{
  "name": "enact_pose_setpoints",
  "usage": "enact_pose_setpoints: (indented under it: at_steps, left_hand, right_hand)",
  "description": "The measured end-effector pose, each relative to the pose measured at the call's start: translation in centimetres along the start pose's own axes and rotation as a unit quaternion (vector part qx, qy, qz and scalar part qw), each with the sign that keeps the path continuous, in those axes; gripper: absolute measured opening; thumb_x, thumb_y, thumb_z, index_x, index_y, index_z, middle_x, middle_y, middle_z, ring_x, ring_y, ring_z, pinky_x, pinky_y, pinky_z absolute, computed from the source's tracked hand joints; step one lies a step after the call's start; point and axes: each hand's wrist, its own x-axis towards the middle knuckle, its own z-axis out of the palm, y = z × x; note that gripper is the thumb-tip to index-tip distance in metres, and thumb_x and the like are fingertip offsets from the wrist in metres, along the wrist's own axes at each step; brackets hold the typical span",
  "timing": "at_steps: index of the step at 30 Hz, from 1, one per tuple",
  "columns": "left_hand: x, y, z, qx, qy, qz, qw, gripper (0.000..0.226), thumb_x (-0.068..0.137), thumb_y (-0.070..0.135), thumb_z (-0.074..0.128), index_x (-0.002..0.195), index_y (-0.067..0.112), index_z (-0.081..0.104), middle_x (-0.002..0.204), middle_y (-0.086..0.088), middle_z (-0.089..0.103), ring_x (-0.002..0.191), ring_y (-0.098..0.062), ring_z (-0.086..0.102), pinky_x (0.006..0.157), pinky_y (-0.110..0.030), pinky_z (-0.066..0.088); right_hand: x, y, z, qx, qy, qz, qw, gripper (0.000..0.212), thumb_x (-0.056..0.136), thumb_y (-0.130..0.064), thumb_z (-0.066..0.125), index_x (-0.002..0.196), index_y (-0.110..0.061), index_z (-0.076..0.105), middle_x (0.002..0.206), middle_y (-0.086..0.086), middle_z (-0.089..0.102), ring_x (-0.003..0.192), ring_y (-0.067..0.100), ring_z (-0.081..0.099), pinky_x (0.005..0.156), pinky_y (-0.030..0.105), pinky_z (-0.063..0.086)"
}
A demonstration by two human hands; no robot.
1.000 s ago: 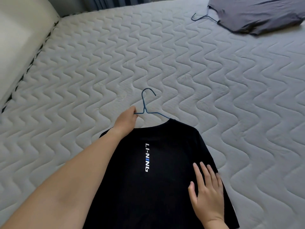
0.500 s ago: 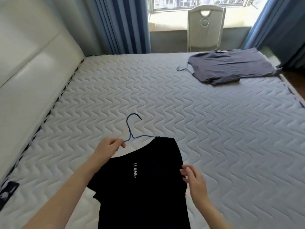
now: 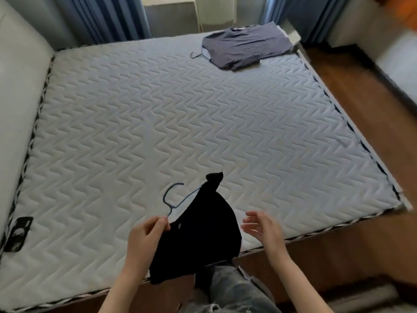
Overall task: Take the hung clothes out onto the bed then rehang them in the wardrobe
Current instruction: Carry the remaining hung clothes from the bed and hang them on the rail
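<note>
A black T-shirt hangs on a thin blue wire hanger, lifted off the bed's near edge and swinging crumpled. My left hand pinches the hanger just below its hook. My right hand is open beside the shirt, fingers spread, touching nothing. A grey T-shirt on its own hanger lies flat at the far right corner of the bed.
A padded white headboard runs along the left. A dark phone-like object lies at the mattress's left edge. Blue curtains and a white chair stand beyond the bed. Wooden floor runs along the right side.
The black shirt was lying flat on the bed; my left hand has lifted it by the hanger toward me. My right hand has come off the shirt. The view has pulled back from the bed.
</note>
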Motion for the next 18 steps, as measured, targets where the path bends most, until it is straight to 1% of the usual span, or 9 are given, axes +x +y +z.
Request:
enact_pose_setpoints:
  at_steps: [2, 4, 6, 9, 12, 16, 18]
  left_hand:
    - [-1.6, -0.1, 0.4, -0.006, -0.015, 0.016, 1.0, 0.042, 0.094, 0.009, 0.059, 0.052, 0.012, 0.053, 0.044, 0.002, 0.039, 0.043, -0.003, 0.035, 0.046, -0.021, 0.023]
    - [-2.5, 1.0, 1.6, -0.002, -0.019, 0.042, 0.999, 0.038, 0.092, 0.007, 0.06, 0.055, 0.005, 0.052, 0.044, 0.003, 0.036, 0.044, -0.003, 0.034, 0.046, -0.018, 0.023]
    - [-2.9, 3.1, 3.2, -0.008, -0.041, 0.075, 0.996, 0.035, 0.091, 0.007, 0.061, 0.058, -0.002, 0.054, 0.046, 0.004, 0.036, 0.044, -0.003, 0.034, 0.046, -0.018, 0.023]
    - [-2.5, 6.7, 6.1, -0.002, -0.096, 0.133, 0.986, 0.035, 0.091, 0.008, 0.061, 0.059, -0.002, 0.055, 0.047, 0.005, 0.037, 0.044, -0.002, 0.033, 0.046, -0.018, 0.024]
    - [-1.4, 9.9, 10.3, 0.007, -0.131, 0.164, 0.978, 0.034, 0.091, 0.013, 0.062, 0.059, 0.003, 0.057, 0.045, 0.008, 0.037, 0.043, -0.002, 0.031, 0.046, -0.019, 0.023]
    - [-1.0, 13.0, 17.4, 0.025, -0.147, 0.18, 0.972, 0.032, 0.091, 0.012, 0.059, 0.062, 0.0, 0.057, 0.045, 0.008, 0.035, 0.046, -0.003, 0.03, 0.047, -0.021, 0.023]
    - [-1.4, 13.7, 21.3, 0.036, -0.146, 0.174, 0.973, 0.032, 0.091, 0.012, 0.06, 0.06, 0.002, 0.057, 0.044, 0.008, 0.035, 0.045, -0.003, 0.031, 0.047, -0.02, 0.025]
  right_hand:
    - [-2.7, 1.6, -1.9, 0.037, 0.035, 0.005, 0.999, 0.033, 0.103, -0.015, 0.039, 0.096, 0.004, 0.065, 0.077, 0.017, 0.069, 0.065, 0.026, 0.069, 0.066, 0.033, 0.058]
    - [-4.9, 2.2, -4.4, 0.066, 0.079, 0.002, 0.995, 0.031, 0.102, -0.013, 0.04, 0.095, 0.004, 0.065, 0.075, 0.017, 0.069, 0.063, 0.025, 0.069, 0.064, 0.033, 0.058]
    - [-6.5, 2.2, -7.3, 0.063, 0.12, -0.018, 0.991, 0.03, 0.102, -0.012, 0.041, 0.095, 0.004, 0.065, 0.078, 0.019, 0.069, 0.066, 0.027, 0.069, 0.063, 0.031, 0.06]
    - [-8.1, 2.2, -11.6, 0.077, 0.185, -0.044, 0.979, 0.03, 0.101, -0.012, 0.042, 0.094, 0.003, 0.066, 0.082, 0.022, 0.069, 0.07, 0.03, 0.069, 0.062, 0.029, 0.059]
    - [-8.7, 2.4, -15.9, 0.106, 0.24, -0.046, 0.964, 0.03, 0.101, -0.011, 0.042, 0.093, 0.004, 0.066, 0.079, 0.02, 0.069, 0.068, 0.028, 0.069, 0.06, 0.028, 0.059]
    - [-8.2, 2.8, -22.2, 0.114, 0.285, -0.05, 0.95, 0.031, 0.102, -0.013, 0.041, 0.094, 0.004, 0.066, 0.079, 0.019, 0.069, 0.065, 0.027, 0.068, 0.064, 0.031, 0.058]
    - [-7.2, 2.3, -25.6, 0.123, 0.298, -0.042, 0.945, 0.031, 0.101, -0.014, 0.042, 0.094, 0.004, 0.065, 0.078, 0.018, 0.068, 0.062, 0.024, 0.068, 0.062, 0.031, 0.057]
